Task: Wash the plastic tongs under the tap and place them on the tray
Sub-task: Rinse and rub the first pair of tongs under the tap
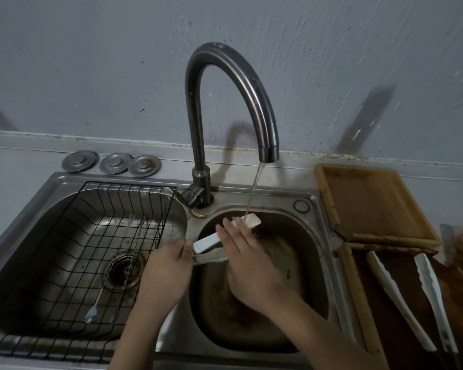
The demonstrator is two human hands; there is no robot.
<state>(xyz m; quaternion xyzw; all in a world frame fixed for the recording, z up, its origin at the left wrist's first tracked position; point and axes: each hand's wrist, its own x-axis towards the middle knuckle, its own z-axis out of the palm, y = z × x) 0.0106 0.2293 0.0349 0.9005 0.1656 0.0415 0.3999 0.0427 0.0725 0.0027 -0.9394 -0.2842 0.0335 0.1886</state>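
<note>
My counter [292, 166], pale, stained along the wall: set-in double steel sink [329, 236]; three metal drain covers [111, 162] behind it; two wooden trays [329, 198] at right.

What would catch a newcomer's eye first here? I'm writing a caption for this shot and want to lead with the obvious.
The tall curved tap at centre, its water stream falling onto the tip of the plastic tongs over the right basin. Just below, the left hand grips the tongs' hinge end while the right hand rests across them. More white tongs lie on the wooden tray at far right.
</note>
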